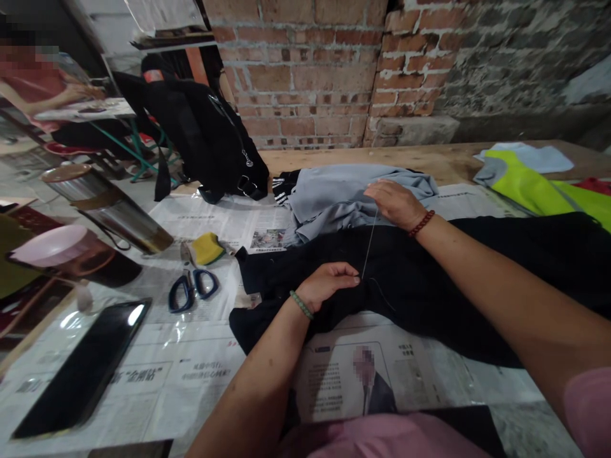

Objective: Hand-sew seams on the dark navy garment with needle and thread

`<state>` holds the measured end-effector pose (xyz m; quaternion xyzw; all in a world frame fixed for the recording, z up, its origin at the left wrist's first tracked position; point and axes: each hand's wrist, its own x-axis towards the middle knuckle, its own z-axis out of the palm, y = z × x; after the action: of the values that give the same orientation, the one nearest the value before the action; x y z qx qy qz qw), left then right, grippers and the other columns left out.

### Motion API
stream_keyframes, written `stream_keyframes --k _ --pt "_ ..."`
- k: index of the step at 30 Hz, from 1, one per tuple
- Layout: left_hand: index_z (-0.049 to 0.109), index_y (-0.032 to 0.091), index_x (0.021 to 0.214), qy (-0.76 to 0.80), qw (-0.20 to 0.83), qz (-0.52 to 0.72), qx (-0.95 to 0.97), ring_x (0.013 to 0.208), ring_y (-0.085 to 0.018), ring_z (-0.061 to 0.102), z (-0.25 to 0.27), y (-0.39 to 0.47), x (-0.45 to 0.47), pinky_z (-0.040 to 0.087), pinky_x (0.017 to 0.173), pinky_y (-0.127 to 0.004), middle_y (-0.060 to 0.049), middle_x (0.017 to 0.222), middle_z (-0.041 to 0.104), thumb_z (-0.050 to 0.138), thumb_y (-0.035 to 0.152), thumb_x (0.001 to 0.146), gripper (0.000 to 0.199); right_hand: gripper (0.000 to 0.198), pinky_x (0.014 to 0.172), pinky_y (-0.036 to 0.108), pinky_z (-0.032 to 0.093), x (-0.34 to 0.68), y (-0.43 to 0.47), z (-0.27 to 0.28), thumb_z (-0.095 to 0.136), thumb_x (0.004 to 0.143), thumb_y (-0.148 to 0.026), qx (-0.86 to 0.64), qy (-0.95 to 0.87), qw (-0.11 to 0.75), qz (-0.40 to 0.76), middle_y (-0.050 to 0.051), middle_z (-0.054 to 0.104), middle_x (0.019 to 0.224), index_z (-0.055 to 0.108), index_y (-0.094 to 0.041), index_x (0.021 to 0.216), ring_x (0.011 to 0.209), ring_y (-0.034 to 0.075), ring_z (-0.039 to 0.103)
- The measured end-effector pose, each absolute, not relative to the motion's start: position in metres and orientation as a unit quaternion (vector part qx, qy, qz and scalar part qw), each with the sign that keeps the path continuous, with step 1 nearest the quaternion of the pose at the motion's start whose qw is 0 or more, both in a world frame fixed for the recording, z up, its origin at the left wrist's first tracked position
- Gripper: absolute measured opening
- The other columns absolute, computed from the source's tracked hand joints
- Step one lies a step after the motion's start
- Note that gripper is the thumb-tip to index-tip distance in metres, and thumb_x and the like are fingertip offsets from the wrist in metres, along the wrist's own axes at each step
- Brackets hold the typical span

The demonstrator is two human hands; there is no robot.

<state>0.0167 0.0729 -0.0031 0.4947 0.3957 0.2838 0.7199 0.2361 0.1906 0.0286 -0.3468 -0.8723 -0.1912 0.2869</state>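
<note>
Black garment was spread across the tabletop toward its right edge. Its cloth was pinched by the left hand; thread was held taut, gripped by the right hand. Snapping was risked by overpulling; puckering, by a slackened left pinch.

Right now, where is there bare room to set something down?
Free: newspaper between the phone and left forearm; a narrow wood strip between the grey cloth and brick wall. Crowded: mid-table, under the black garment; left side, with scissors, sponge, flask and cup.
</note>
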Motion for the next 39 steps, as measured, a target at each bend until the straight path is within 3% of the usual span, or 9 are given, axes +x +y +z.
stream_keyframes --k 16,22,26,28,31,35,39 --pt "0.062 0.014 0.062 0.397 0.725 0.271 0.494 0.055 -0.005 0.045 -0.006 0.074 0.017 0.032 0.060 -0.020 0.006 0.057 0.054 0.071 0.023 0.055 0.015 0.032 0.087 0.041 0.040 0.258 0.223 0.039 0.036 0.075 -0.008 -0.439 -0.827 0.302 -0.178 0.008 0.060 0.095 0.055 -0.019 0.097 0.095 0.022 0.051" --pt "0.063 0.013 0.063 0.393 0.723 0.269 0.501 0.056 -0.006 0.045 -0.006 0.074 0.017 0.032 0.061 -0.020 0.005 0.059 0.056 0.071 0.022 0.055 0.014 0.027 0.088 0.043 0.038 0.266 0.228 0.037 0.038 0.076 -0.010 -0.451 -0.819 0.332 -0.126 0.009 0.060 0.092 0.057 -0.019 0.093 0.094 0.022 0.052" --pt "0.063 0.014 0.062 0.398 0.720 0.276 0.497 0.057 -0.006 0.046 -0.005 0.074 0.017 0.033 0.062 -0.020 0.005 0.059 0.056 0.070 0.021 0.056 0.012 0.021 0.084 0.040 0.041 0.252 0.216 0.037 0.041 0.078 -0.017 -0.466 -0.782 0.404 -0.091 0.007 0.060 0.089 0.058 -0.019 0.090 0.090 0.021 0.054" --pt "0.064 0.015 0.063 0.399 0.723 0.281 0.489 0.058 -0.006 0.047 -0.005 0.074 0.016 0.034 0.063 -0.020 0.005 0.060 0.057 0.070 0.021 0.056 0.012 0.023 0.077 0.035 0.045 0.236 0.195 0.036 0.036 0.083 -0.022 -0.477 -0.746 0.461 -0.055 0.006 0.060 0.088 0.055 -0.018 0.095 0.081 0.017 0.057" --pt "0.065 0.015 0.065 0.402 0.724 0.291 0.479 0.060 -0.008 0.050 -0.004 0.076 0.013 0.035 0.064 -0.021 0.004 0.063 0.059 0.071 0.021 0.055 0.013 0.027 0.056 0.024 0.046 0.209 0.143 0.033 0.034 0.085 -0.033 -0.491 -0.659 0.548 0.157 0.001 0.059 0.080 0.052 -0.022 0.101 0.054 0.009 0.056" --pt "0.067 0.015 0.068 0.411 0.718 0.291 0.481 0.061 -0.009 0.052 0.002 0.077 0.006 0.037 0.066 -0.022 0.002 0.063 0.061 0.072 0.018 0.053 0.016 0.027 0.041 0.019 0.037 0.192 0.064 0.025 0.041 0.082 -0.038 -0.492 -0.632 0.502 0.325 -0.003 0.052 0.064 0.055 -0.023 0.101 0.041 0.006 0.045" --pt "0.067 0.014 0.069 0.403 0.721 0.276 0.492 0.056 -0.007 0.051 0.012 0.076 0.001 0.038 0.062 -0.022 0.003 0.059 0.059 0.071 0.015 0.052 0.018 0.023 0.042 0.020 0.037 0.192 0.013 0.015 0.045 0.081 -0.033 -0.554 -0.639 0.428 0.319 -0.003 0.050 0.056 0.060 -0.023 0.093 0.044 0.009 0.045"
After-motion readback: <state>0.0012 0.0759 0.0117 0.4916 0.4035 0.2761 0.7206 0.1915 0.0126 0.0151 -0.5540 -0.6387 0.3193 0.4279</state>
